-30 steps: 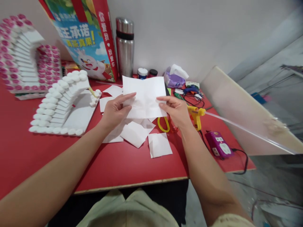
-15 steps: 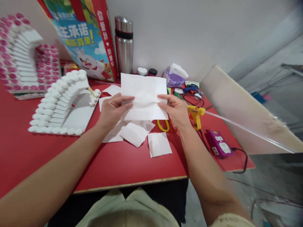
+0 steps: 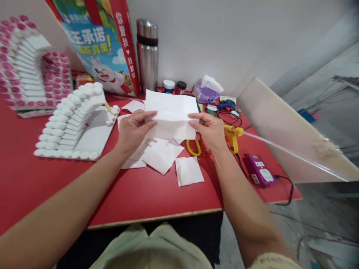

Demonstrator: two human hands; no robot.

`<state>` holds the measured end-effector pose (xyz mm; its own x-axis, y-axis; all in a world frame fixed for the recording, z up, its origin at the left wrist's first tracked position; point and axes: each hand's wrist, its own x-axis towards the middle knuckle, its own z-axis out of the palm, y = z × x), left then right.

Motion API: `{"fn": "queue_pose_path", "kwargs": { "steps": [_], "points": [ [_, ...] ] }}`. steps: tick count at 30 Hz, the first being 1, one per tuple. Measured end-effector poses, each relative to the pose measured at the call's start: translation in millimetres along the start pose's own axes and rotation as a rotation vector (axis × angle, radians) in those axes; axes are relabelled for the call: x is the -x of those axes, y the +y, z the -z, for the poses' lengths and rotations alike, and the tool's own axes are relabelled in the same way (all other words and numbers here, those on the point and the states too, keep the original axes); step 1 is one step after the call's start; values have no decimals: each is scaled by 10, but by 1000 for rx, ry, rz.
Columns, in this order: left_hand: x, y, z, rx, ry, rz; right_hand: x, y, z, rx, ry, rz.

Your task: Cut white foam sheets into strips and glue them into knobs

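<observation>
Between my two hands a white sheet of paper (image 3: 171, 112) is held up above the red table (image 3: 168, 198), bent along a crease across its middle. My left hand (image 3: 135, 129) pinches its left edge between thumb and fingers. The right edge is pinched the same way by my right hand (image 3: 209, 129). Below lie several loose white paper pieces (image 3: 162, 158), and a small paper square (image 3: 189, 172) sits at their right. Yellow scissor handles (image 3: 193, 147) show beside my right hand; their blades are hidden.
On the left stand a white stair-shaped model (image 3: 70, 127) and a pink-dotted one (image 3: 30, 63). Behind are a printed bag (image 3: 98, 48), a steel flask (image 3: 147, 56) and purple tissues (image 3: 207, 91). To the right lie a yellow glue gun (image 3: 232, 138), a purple power socket (image 3: 259, 170) and cables.
The paper has folded further along its middle crease, and its visible height has shrunk. More of the jars behind and the pieces below now shows. Both hands stay pinched at its edges.
</observation>
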<state>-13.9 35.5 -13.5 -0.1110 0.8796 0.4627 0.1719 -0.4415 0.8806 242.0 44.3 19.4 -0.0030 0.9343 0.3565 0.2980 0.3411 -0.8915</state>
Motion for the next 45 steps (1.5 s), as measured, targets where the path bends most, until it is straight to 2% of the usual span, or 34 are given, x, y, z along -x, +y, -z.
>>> {"fn": "queue_pose_path", "kwargs": {
  "steps": [11,20,23,25,28,32,34,36,38,41,45],
  "points": [
    [4,182,-17,-79,13,2,-41,45,64,65,-29,106],
    [-4,188,9,-139,8,-21,-16,-15,49,231,-26,262],
    [-27,183,32,-161,0,-33,-18,-56,64,226,-23,295],
    [-44,194,50,-148,-9,-50,-17,-76,79,153,-60,267],
    [-61,227,60,-24,-44,-11,-1,-76,80,-14,-98,130],
    [-63,214,17,330,-96,286,24,-30,14,-77,-42,-49],
    [-61,170,-12,432,-92,412,26,-12,-19,-72,-10,-72],
    [-59,123,-31,454,-94,480,22,-7,-31,-69,7,-61],
    [-56,95,-37,447,-105,510,17,-15,-17,-75,-10,-29],
    [-51,101,-33,426,-117,481,17,-45,22,-67,-67,12],
    [-44,120,-24,398,-129,431,31,-76,40,-46,-115,-80]
  ]
}}
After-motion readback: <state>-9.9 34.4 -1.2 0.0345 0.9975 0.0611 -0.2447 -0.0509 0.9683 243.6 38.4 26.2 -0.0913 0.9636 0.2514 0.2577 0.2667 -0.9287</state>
